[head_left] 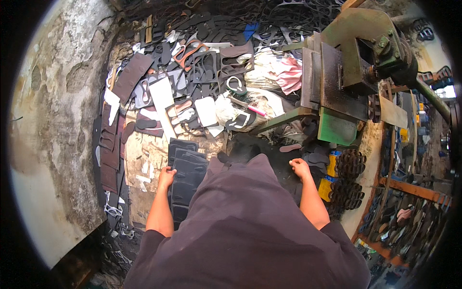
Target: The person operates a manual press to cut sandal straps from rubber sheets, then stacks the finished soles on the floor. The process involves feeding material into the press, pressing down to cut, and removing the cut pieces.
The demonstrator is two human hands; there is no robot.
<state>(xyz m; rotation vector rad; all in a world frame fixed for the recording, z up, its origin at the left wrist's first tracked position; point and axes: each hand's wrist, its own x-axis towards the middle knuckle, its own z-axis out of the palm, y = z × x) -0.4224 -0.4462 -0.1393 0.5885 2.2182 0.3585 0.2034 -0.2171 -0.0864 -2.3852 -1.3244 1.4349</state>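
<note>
My left hand (166, 177) is closed, its fingertips at the left edge of a row of dark grey overlapping foam sheets (185, 169). Whether it grips a sheet's edge or something small cannot be made out. On the other side of my body, my right hand (300, 167) hangs with its fingers curled in, and nothing shows in them. Close to it lie dark sole-shaped pieces (316, 160) and a pinkish sole (290, 148). My dark shirt covers the right part of the sheets.
A heavy press (344, 82) with a green plate (337, 127) stands at the right. Ahead lies a heap of cut foam scraps (207, 65) with white rags (264, 72). Dark metal cutting dies (350, 164) are stacked at right, beyond them racks of soles (399, 226). A stained wall (62, 120) rises at left.
</note>
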